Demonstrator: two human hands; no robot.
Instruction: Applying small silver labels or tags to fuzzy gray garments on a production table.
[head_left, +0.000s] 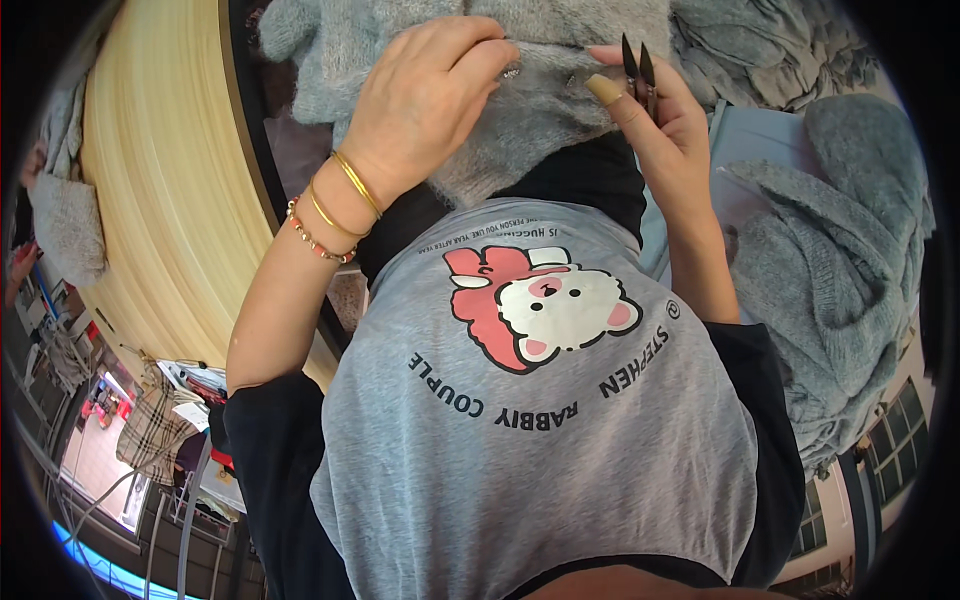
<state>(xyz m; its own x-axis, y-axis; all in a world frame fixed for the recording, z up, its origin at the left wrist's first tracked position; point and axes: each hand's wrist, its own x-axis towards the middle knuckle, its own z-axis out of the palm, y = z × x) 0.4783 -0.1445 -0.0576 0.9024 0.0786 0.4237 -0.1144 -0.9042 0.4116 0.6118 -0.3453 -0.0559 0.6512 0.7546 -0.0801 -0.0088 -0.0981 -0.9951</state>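
A fuzzy grey knit garment (pixel 545 125) lies across my lap and the far edge of the view. My left hand (pixel 430 100) rests on it with bent fingers, its fingertips pinching the knit near a seam line; a small shiny spot shows beside them. Thread snips (pixel 648 75) with two dark, pointed blades are held in my right hand (pixel 675 125), blades up and slightly apart. The thumb and a forefinger of that hand reach toward the knit, and whether they touch it is unclear. The snips' handle is hidden in the palm.
To the left curves a light wood tabletop (pixel 160 190) with a dark edge. More grey knit pieces (pixel 850 260) are heaped at the right over a pale blue surface (pixel 760 135). A checked cloth (pixel 155 430) hangs at the lower left, near papers and cables.
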